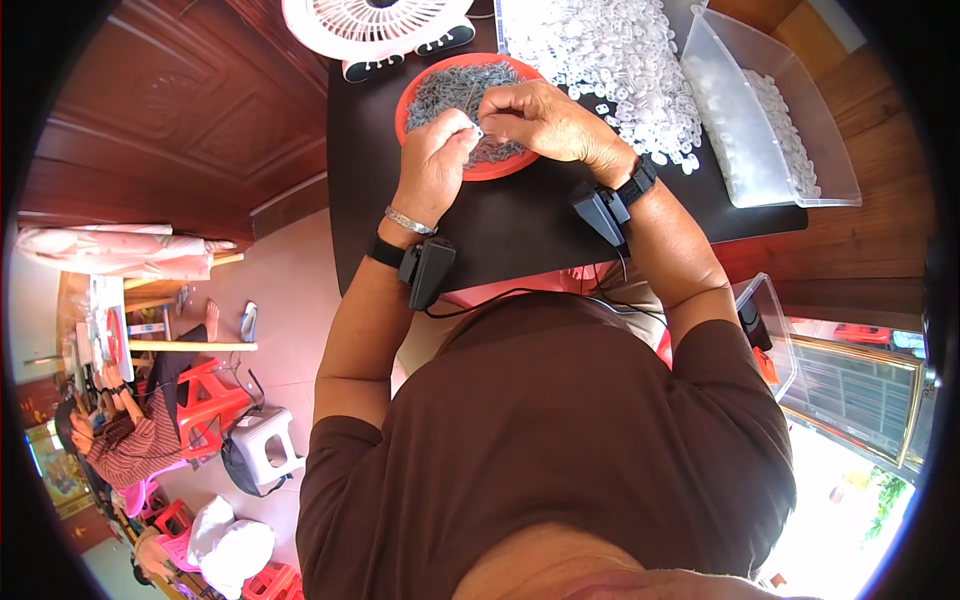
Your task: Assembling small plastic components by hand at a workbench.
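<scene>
My left hand (437, 155) is over the near side of a round orange-red basin (490, 175), its thumb and fingers pinched on a small white plastic piece (477, 131). My right hand (540, 118) meets it from the right, fingertips closed close beside that piece. Whatever the right fingers hold is hidden or too small to name. Many small, thin grey parts (435, 90) fill the basin below both hands. Right of the basin lies a heap of small white plastic pieces (640, 90), some spilling toward my right wrist.
The dark table (400, 270) carries a white fan (375, 30) at the far left and a clear plastic bin (745, 170) with white pieces at the right. Black cables (500, 297) hang at the near edge. Another person (130, 440) sits far left, near red stools (205, 405).
</scene>
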